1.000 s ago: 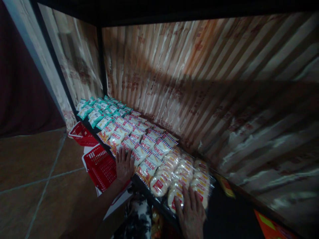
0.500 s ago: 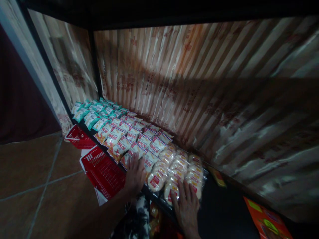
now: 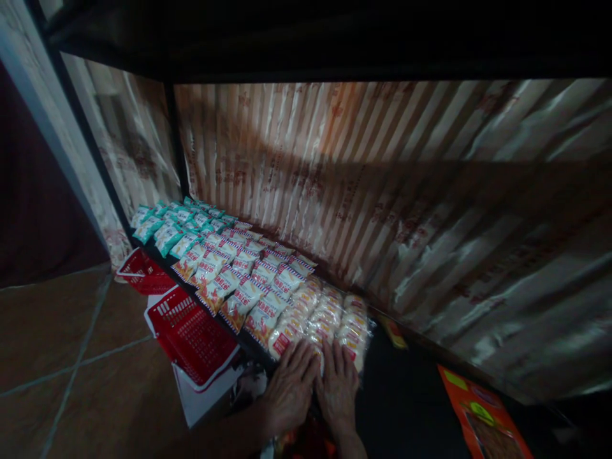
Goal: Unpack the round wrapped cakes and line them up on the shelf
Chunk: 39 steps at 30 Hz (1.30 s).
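Note:
Both of my hands lie side by side at the front edge of several clear-wrapped packs of round, pale cakes (image 3: 329, 312) with red labels, which stand in rows on the black shelf. My left hand (image 3: 292, 386) rests with its fingers stretched on the front of the left and middle rows. My right hand (image 3: 337, 386), also flat-fingered, touches the front of the middle and right rows. Neither hand grips anything, and the fingers hide part of the front packs. Left of the cakes sit rows of white-and-red snack bags (image 3: 246, 296).
Teal snack bags (image 3: 167, 236) fill the shelf's far left end. Red baskets (image 3: 196, 331) stand on the tiled floor in front. On the black shelf (image 3: 401, 395) to the right lie a small yellow packet (image 3: 396, 333) and an orange packet (image 3: 482, 414). A dark shelf hangs overhead.
My left hand has moved right from the white-and-red snack bags to the packs of cakes, coming next to my right hand. The camera view has shifted slightly.

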Each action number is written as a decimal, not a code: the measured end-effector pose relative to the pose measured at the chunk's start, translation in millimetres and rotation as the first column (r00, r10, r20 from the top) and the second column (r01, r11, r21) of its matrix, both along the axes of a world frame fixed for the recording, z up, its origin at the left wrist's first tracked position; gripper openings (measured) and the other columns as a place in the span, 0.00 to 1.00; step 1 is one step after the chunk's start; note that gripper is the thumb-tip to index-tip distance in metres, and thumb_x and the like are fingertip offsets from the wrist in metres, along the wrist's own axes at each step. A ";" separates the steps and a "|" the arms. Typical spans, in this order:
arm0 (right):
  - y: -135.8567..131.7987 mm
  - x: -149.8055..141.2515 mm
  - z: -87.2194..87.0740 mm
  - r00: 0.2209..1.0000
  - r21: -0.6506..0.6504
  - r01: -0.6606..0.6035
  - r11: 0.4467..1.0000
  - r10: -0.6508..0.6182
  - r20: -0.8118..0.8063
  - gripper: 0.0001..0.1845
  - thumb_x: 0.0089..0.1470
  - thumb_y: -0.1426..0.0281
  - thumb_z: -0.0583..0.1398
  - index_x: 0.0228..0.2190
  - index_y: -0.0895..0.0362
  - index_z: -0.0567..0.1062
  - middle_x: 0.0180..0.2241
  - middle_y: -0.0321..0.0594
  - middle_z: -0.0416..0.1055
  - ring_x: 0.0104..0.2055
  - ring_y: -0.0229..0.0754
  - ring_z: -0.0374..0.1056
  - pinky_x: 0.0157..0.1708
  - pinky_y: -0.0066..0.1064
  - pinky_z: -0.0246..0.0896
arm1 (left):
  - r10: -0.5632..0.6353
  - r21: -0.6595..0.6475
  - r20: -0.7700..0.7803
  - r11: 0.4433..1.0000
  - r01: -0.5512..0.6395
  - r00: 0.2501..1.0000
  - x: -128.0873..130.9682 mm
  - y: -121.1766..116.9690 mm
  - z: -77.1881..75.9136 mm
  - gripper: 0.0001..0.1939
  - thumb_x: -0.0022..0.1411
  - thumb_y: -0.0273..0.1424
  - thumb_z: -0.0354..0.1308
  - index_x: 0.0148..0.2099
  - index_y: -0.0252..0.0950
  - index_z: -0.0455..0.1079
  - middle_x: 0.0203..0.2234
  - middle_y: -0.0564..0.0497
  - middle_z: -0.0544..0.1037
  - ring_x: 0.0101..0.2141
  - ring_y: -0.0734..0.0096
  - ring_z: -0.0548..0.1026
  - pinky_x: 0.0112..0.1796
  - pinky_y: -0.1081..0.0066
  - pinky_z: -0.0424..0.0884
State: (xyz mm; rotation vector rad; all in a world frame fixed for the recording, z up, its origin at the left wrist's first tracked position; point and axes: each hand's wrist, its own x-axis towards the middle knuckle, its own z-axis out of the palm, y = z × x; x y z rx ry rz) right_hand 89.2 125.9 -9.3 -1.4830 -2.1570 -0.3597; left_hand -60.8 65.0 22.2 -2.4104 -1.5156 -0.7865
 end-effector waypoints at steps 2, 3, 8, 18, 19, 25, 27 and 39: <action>-1.6 -2.0 3.2 1.000 -0.030 0.001 1.000 -0.001 -0.021 0.30 0.59 0.59 0.43 0.57 0.59 0.64 0.61 0.50 0.57 0.65 0.54 0.42 0.59 0.49 0.42 | -0.010 0.006 -0.014 1.000 0.010 1.000 0.6 1.2 -1.9 0.30 0.66 0.34 0.46 0.67 0.34 0.47 0.64 0.46 0.54 0.65 0.61 0.47 0.63 0.56 0.45; -2.7 -3.4 6.0 0.999 -0.041 0.000 0.999 -0.002 -0.035 0.30 0.59 0.59 0.43 0.57 0.60 0.64 0.61 0.50 0.57 0.65 0.54 0.42 0.59 0.49 0.42 | -0.009 0.009 -0.009 1.000 0.009 1.000 0.8 1.1 -2.0 0.29 0.66 0.35 0.46 0.66 0.34 0.49 0.64 0.46 0.55 0.65 0.61 0.47 0.63 0.56 0.45; -8.8 -8.9 23.2 0.988 -0.105 0.055 0.993 -0.070 -0.137 0.29 0.61 0.60 0.42 0.57 0.59 0.64 0.63 0.50 0.52 0.65 0.52 0.42 0.59 0.48 0.42 | -0.004 -0.027 0.028 1.000 0.004 1.000 3.6 -1.8 -0.3 0.28 0.64 0.33 0.47 0.65 0.33 0.52 0.63 0.44 0.57 0.65 0.58 0.47 0.61 0.52 0.49; -10.8 -8.8 20.9 0.954 -0.257 0.159 0.953 -0.215 -0.209 0.29 0.61 0.58 0.42 0.57 0.58 0.64 0.62 0.53 0.53 0.65 0.57 0.41 0.57 0.53 0.39 | -0.015 -0.017 -0.033 1.000 0.015 0.999 11.2 0.5 -6.8 0.27 0.63 0.29 0.45 0.64 0.28 0.53 0.63 0.37 0.57 0.64 0.58 0.48 0.60 0.51 0.52; -10.5 -8.5 20.1 0.952 -0.255 0.153 0.955 -0.211 -0.220 0.29 0.62 0.58 0.42 0.57 0.58 0.65 0.62 0.52 0.53 0.65 0.56 0.41 0.57 0.52 0.39 | -0.007 -0.010 -0.026 1.000 0.007 1.000 12.0 0.5 -6.7 0.27 0.63 0.29 0.45 0.64 0.28 0.53 0.62 0.37 0.57 0.65 0.57 0.47 0.60 0.51 0.52; -10.0 -6.6 16.9 0.924 -0.242 0.140 0.960 -0.214 -0.316 0.29 0.63 0.60 0.40 0.56 0.61 0.65 0.63 0.53 0.50 0.66 0.53 0.40 0.59 0.49 0.40 | 0.056 0.029 -0.011 0.998 -0.056 0.998 16.6 3.3 -9.2 0.25 0.64 0.30 0.45 0.63 0.28 0.55 0.62 0.35 0.56 0.65 0.52 0.45 0.58 0.48 0.54; -9.1 -3.9 19.1 0.902 -0.240 0.153 0.959 -0.235 -0.361 0.30 0.63 0.59 0.38 0.56 0.62 0.64 0.64 0.53 0.46 0.66 0.52 0.39 0.58 0.48 0.42 | 0.071 0.036 -0.012 0.997 -0.071 0.997 17.6 4.0 -10.2 0.26 0.64 0.31 0.46 0.62 0.28 0.55 0.62 0.35 0.56 0.65 0.51 0.46 0.58 0.48 0.55; 1.6 3.6 26.7 0.933 -0.377 0.198 0.905 -0.291 -0.210 0.29 0.64 0.60 0.41 0.60 0.61 0.59 0.65 0.52 0.44 0.67 0.54 0.37 0.59 0.48 0.43 | 0.051 0.015 -0.026 0.999 -0.051 0.998 22.5 8.0 -12.9 0.26 0.63 0.31 0.49 0.63 0.33 0.56 0.62 0.40 0.59 0.63 0.56 0.52 0.60 0.53 0.52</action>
